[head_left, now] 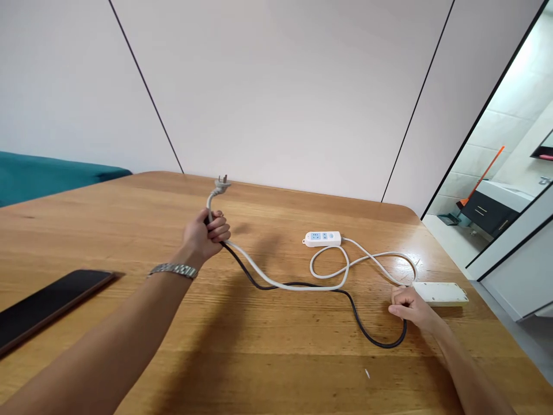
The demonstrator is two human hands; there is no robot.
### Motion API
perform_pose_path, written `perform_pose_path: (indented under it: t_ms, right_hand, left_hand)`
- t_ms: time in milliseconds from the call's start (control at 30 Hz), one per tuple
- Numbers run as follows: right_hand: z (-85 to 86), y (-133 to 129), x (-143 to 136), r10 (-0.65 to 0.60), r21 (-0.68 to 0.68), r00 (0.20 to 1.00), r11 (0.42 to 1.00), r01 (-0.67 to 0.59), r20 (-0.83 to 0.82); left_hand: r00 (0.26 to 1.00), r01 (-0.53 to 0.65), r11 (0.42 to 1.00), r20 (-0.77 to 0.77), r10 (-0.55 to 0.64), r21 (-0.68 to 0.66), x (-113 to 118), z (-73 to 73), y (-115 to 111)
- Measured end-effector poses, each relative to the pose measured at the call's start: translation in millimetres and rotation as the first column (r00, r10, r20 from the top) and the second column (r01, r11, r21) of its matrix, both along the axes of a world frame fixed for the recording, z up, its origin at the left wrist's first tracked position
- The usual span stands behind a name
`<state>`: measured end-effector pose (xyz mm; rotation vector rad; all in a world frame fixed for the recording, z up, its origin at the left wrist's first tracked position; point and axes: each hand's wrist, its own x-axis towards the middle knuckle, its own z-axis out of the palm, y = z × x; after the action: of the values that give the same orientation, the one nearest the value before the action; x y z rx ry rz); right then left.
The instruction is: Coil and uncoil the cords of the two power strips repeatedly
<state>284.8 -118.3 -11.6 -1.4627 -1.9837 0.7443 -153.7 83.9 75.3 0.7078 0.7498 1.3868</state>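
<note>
My left hand [208, 235] is raised over the table, its fingers wrapped round a white cord [263, 275] and a black cord [250, 276] together. A grey-white three-pin plug [222, 184] sticks up above that fist. Both cords run rightward across the tabletop. The white one loops to a small white power strip [323, 238] with blue sockets. At the right, my right hand [408, 305] is closed on the black cord where it meets a longer off-white power strip [440, 293]. That strip seems to lie face down; the fingers hide its cord end.
The wooden table [280, 357] meets a pale panelled wall [280, 104]. A dark phone [52, 302] lies at the left, and a small white scrap [367, 373] near the front. Behind the table's left end is a teal seat [52, 173]. A doorway at the right shows an orange broom [481, 176].
</note>
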Motion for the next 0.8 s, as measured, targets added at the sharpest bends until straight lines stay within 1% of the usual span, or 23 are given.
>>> perform_pose_path:
  t_ms: [133, 200, 300, 400, 467, 533, 600, 667, 733, 800]
  right_hand:
    - [4.6, -5, -7, 0.062, -0.030, 0.998, 0.998, -0.063, -0.024]
    - [3.3, -8, -15, 0.045, -0.037, 0.999, 0.998, -0.045, -0.001]
    - [1.7, -12, -32, 0.025, -0.064, 0.997, 0.998, -0.020, 0.075]
    - [7.3, -11, -51, 0.106, -0.114, 0.984, 0.989, -0.090, 0.146]
    - [16.0, -7, -60, 0.179, -0.126, 0.966, 0.980, -0.157, 0.186]
    - [26.7, 0, -67, 0.239, -0.115, 0.949, 0.969, -0.219, 0.204]
    - [36.3, 10, -71, 0.264, -0.099, 0.944, 0.963, -0.249, 0.195]
    - [42.6, 20, -74, 0.258, -0.082, 0.952, 0.966, -0.247, 0.164]
    - [44.7, 28, -76, 0.259, -0.063, 0.960, 0.965, -0.254, 0.106]
    - [43.5, 35, -77, 0.285, -0.025, 0.958, 0.958, -0.284, 0.027]
  left_hand:
    - [1.000, -0.005, 1.000, -0.030, 0.004, -0.027, 6, -11.4, 2]
    - [0.999, -0.004, 0.999, -0.051, 0.002, -0.045, 7, -17.2, 2]
    - [0.996, -0.001, 0.998, -0.094, -0.006, -0.067, 8, -24.3, 2]
    - [0.986, -0.003, 0.995, -0.166, -0.014, -0.104, 7, -29.7, 2]
    - [0.973, -0.028, 0.990, -0.232, -0.005, -0.136, 5, -33.3, 4]
    - [0.950, -0.083, 0.983, -0.310, 0.028, -0.164, 2, -37.5, 6]
    - [0.914, -0.149, 0.970, -0.400, 0.062, -0.190, -3, -42.2, 9]
    - [0.868, -0.208, 0.957, -0.489, 0.084, -0.204, -8, -46.8, 12]
    - [0.839, -0.224, 0.955, -0.538, 0.086, -0.196, -14, -50.4, 13]
    - [0.831, -0.220, 0.959, -0.549, 0.089, -0.177, -19, -52.2, 12]
